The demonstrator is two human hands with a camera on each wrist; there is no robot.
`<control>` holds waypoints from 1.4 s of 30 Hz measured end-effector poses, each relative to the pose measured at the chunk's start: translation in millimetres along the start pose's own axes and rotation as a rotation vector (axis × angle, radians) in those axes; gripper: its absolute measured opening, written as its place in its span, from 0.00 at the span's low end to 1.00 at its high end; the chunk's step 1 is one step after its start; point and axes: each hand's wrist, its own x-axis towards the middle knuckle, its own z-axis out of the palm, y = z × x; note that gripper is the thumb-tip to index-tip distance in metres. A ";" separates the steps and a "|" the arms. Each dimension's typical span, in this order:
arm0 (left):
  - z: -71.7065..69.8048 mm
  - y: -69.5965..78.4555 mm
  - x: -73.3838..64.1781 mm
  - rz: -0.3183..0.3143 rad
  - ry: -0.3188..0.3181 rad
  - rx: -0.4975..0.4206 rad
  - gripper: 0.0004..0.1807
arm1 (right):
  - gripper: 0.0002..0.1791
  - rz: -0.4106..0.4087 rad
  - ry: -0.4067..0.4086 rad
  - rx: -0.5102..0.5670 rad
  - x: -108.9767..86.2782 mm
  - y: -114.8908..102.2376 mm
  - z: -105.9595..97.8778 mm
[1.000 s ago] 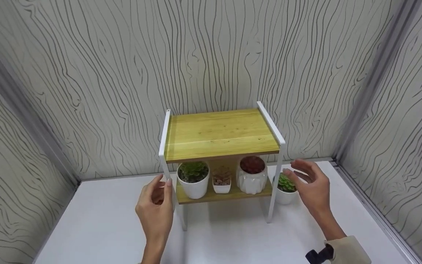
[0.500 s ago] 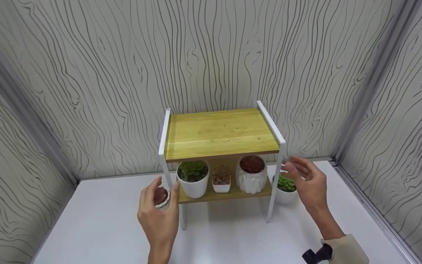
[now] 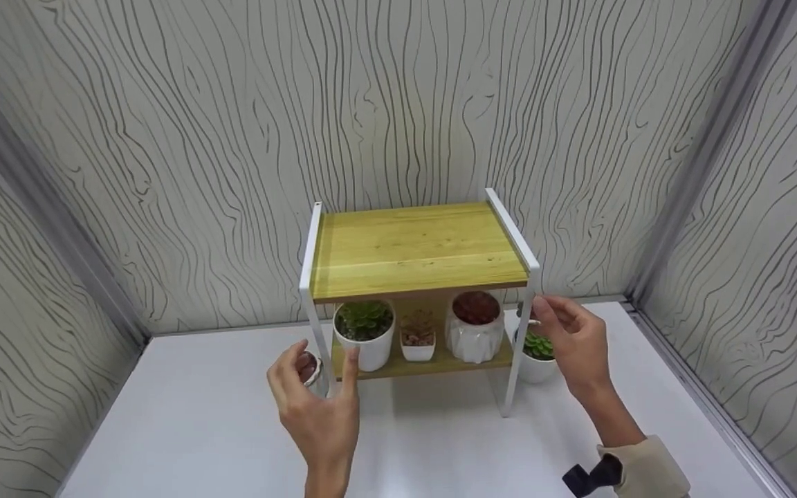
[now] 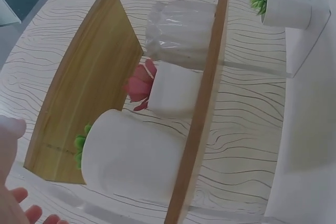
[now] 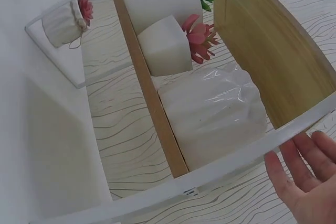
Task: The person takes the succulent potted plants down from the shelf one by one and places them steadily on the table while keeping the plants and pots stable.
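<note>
A two-tier shelf (image 3: pixel 419 249) with wooden boards and white side frames stands before me. Its lower board bears a white pot with a green succulent (image 3: pixel 371 353), a small square pot with a pinkish succulent (image 3: pixel 417 351) and a ridged white pot with a dark red plant (image 3: pixel 476 342). My left hand (image 3: pixel 321 415) hovers in front of the left frame, fingers bent loosely, thumb up, holding nothing. At the right frame is my right hand (image 3: pixel 578 346); in the right wrist view its extended fingers (image 5: pixel 295 163) reach the white bar. Whether they press it I cannot tell.
Right of the shelf, a white pot with a green succulent (image 3: pixel 537 366) stands on the white table (image 3: pixel 184 415). On the left, partly behind my left hand, is a cloth-wrapped pot with a red succulent (image 5: pixel 63 24). A patterned wall (image 3: pixel 398 104) rises behind.
My left hand has moved right and slightly down, uncovering part of the pot left of the shelf. My right hand has shifted a little left, to the right frame. The shelf looks nearly unchanged.
</note>
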 end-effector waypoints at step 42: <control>70.7 31.1 -45.0 -0.318 0.083 -0.021 0.55 | 0.16 -0.040 0.046 -0.033 -0.3 -7.6 15.3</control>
